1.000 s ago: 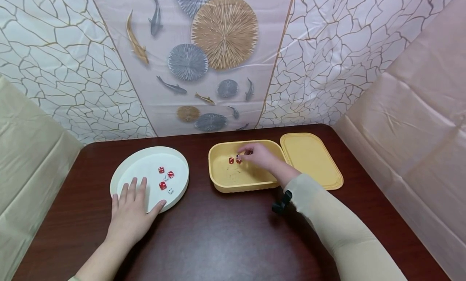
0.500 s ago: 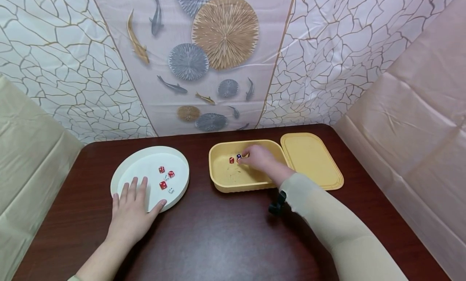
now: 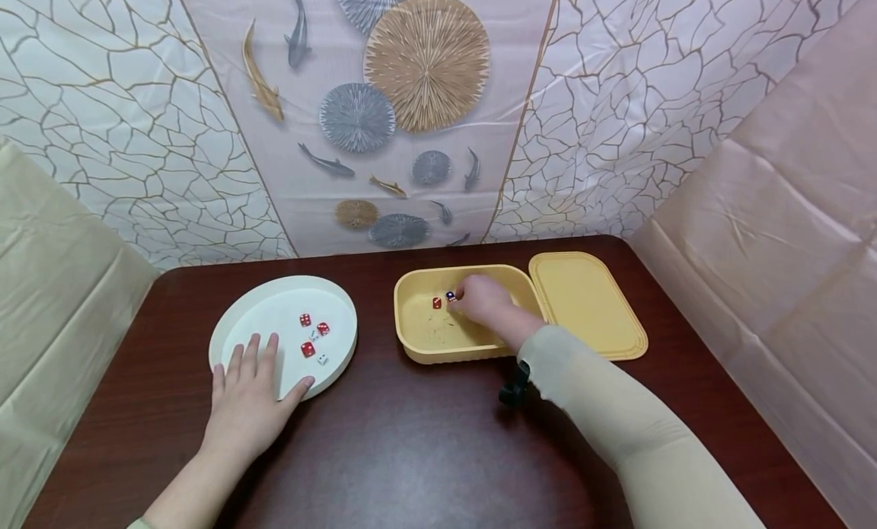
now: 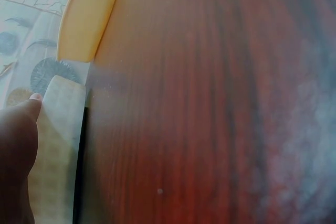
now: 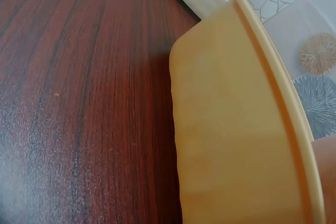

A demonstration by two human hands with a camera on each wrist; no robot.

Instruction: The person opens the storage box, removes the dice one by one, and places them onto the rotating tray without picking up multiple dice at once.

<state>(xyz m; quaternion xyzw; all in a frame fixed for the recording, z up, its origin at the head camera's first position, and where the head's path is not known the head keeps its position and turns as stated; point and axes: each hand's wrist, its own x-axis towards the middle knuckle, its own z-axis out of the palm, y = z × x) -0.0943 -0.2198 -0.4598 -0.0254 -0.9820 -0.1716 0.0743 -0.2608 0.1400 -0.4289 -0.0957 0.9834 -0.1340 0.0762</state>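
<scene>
My left hand [image 3: 243,415] lies with fingers straight and spread over the near left rim of a round white tray [image 3: 240,323]. In the tray are several dice: red ones, such as a red die [image 3: 307,349], and white ones, such as a white die [image 3: 323,358]. My right hand [image 3: 483,299] reaches into a yellow box [image 3: 425,339], fingertips curled beside a blue die [image 3: 450,295]. A sliver of red and white shows just under it, at my fingertips; whether they pinch a die is hidden. Left of them sits a red die [image 3: 437,303].
A yellow lid [image 3: 589,304] lies flat against the box's right side. Both containers stand on a dark wood table [image 3: 404,438]. A patterned cloth wall [image 3: 438,118] rises behind, with plain cloth at both sides. The right wrist view shows the box's outer wall [image 5: 231,119].
My right hand has shifted slightly at the dice; its fingers are now more tucked in, and the blue die shows more plainly. My left hand and the dice in the tray have stayed put.
</scene>
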